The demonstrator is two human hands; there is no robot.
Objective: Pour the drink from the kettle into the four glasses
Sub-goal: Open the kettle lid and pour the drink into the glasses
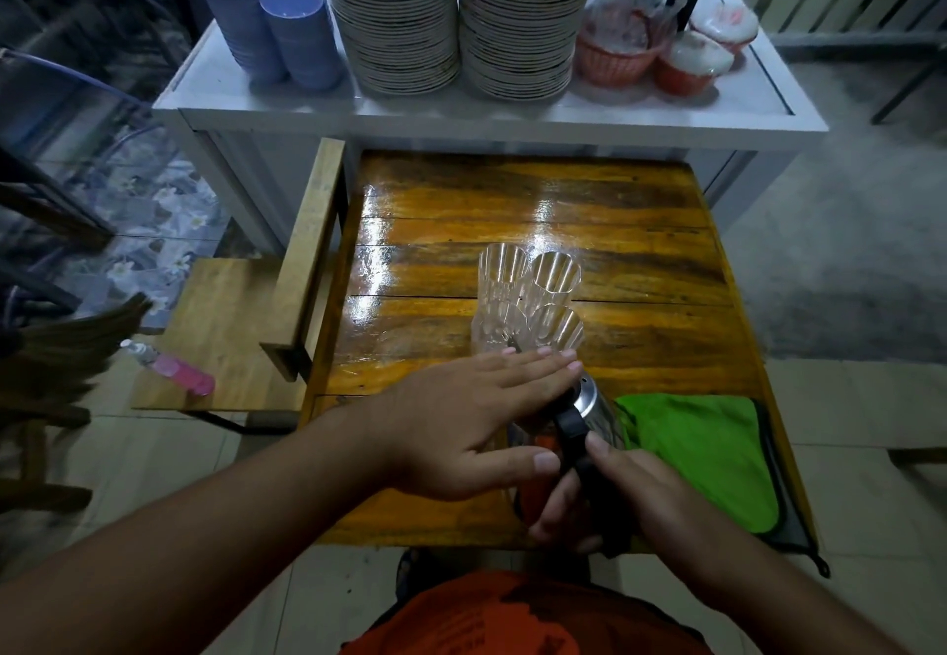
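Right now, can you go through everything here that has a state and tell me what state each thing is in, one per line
Kettle: tilted toward the glasses, lid shut.
Four glasses: upright, clustered together, look empty.
Right hand: gripping the kettle's black handle.
Left hand: open, flat, fingers resting on the kettle's lid.
Green cloth: lying bunched on the table's right side.
Pink spray bottle: lying on its side on the bench.

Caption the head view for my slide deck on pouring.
Right hand tilts the kettle toward four clear glasses, left hand flat on its lid.
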